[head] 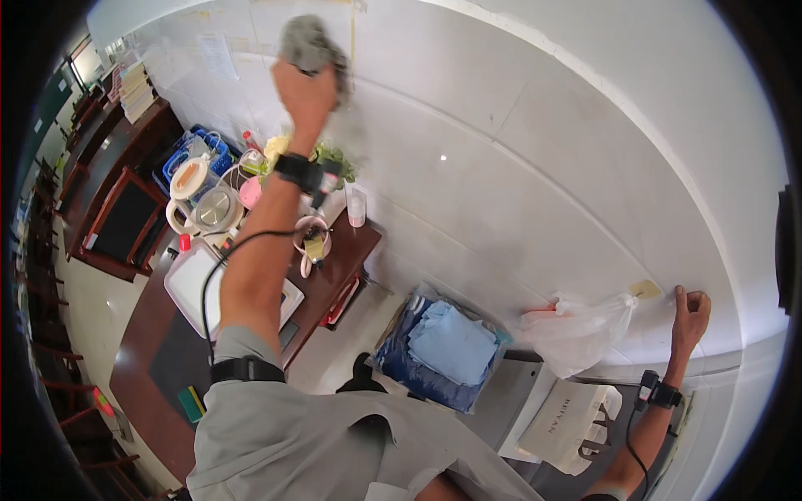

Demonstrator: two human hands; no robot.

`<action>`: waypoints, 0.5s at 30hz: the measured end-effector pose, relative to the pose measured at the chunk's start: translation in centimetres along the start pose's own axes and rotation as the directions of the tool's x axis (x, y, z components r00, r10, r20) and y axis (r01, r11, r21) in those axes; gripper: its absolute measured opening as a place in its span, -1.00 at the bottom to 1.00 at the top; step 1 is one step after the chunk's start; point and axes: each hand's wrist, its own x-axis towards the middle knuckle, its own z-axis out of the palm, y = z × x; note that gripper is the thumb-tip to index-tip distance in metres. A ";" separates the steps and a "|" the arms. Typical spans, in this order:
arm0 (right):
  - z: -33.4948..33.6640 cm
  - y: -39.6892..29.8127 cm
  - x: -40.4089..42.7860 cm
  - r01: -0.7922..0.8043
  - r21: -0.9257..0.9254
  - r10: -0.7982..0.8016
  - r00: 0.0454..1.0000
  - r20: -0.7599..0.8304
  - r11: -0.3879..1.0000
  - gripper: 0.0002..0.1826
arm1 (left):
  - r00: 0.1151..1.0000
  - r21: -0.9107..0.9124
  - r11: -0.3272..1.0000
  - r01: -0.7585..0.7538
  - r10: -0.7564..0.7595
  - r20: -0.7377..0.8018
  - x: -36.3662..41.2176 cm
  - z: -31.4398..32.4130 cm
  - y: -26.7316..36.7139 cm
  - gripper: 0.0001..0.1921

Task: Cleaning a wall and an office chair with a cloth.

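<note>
High on the tiled wall (451, 119), my left hand (306, 87) grips a bunched grey cloth (307, 45) and holds it against the wall near yellowish tape marks. The cloth is a little blurred. Over at the far right, my right hand (691, 310) touches the wall with its fingertips, thumb and finger curled, with nothing in it. Just left of it are a yellowish patch (645, 289) on the wall and a white plastic bag (579, 335) hanging there. Both wrists wear black straps with small devices and cables.
Below my left arm stands a dark wooden desk (141, 369) with a glass kettle (216, 208), a pink mug (312, 228), a white tray (194, 285) and a sponge (191, 404). Folded blue cloth (452, 341) in clear plastic and a paper bag (567, 423) lie below the wall.
</note>
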 end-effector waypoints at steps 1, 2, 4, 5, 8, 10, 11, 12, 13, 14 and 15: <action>-0.1 0.5 0.1 0.010 -0.003 -0.010 1.000 0.007 1.000 -0.62 | 0.998 -0.016 0.998 -0.061 0.061 0.027 -2.6 0.4 1.1 -0.53; 0.0 1.0 0.2 0.009 -0.027 -0.009 1.000 -0.003 1.000 -0.63 | 0.987 -0.134 0.987 -0.093 0.110 0.120 -5.1 0.9 1.7 -0.51; -0.1 2.2 -0.1 0.010 -0.054 -0.010 1.000 -0.007 0.998 -0.64 | 0.975 -0.216 0.961 -0.173 0.198 0.099 -11.9 1.1 7.0 -0.44; -0.1 2.4 -0.2 0.044 -0.018 -0.045 0.998 -0.034 0.999 -0.65 | 0.963 -0.227 0.962 -0.154 0.197 0.185 -14.9 0.9 8.8 -0.42; 0.1 2.9 -0.4 0.103 0.061 -0.100 0.993 -0.061 0.993 -0.69 | 0.918 -0.249 0.964 -0.093 0.180 0.354 -22.4 -0.3 14.0 -0.39; 0.4 2.9 -0.7 0.135 0.052 -0.131 0.989 -0.073 0.989 -0.73 | 0.898 -0.247 0.966 -0.081 0.178 0.403 -26.7 -0.7 15.3 -0.39; 0.5 3.2 -0.6 0.134 0.059 -0.130 0.990 -0.061 0.989 -0.73 | 0.869 -0.266 0.961 -0.071 0.191 0.457 -28.6 -1.0 15.8 -0.40; 0.2 3.6 -0.5 0.158 0.049 -0.157 0.987 -0.031 0.986 -0.75 | 0.836 -0.293 0.955 -0.054 0.204 0.510 -29.8 -1.0 16.1 -0.40; 0.0 3.9 -0.5 0.182 0.038 -0.182 0.983 0.000 0.983 -0.77 | 0.831 -0.290 0.956 -0.048 0.199 0.519 -30.7 -1.0 15.9 -0.40; -0.2 4.2 -0.6 0.176 0.034 -0.176 0.984 0.010 0.984 -0.77 | 0.819 -0.306 0.952 -0.021 0.192 0.540 -31.5 -1.0 15.5 -0.41; -0.4 4.4 -0.5 0.222 0.047 -0.221 0.975 -0.010 0.974 -0.78 | 0.807 -0.324 0.946 0.007 0.186 0.560 -32.2 -1.0 15.0 -0.41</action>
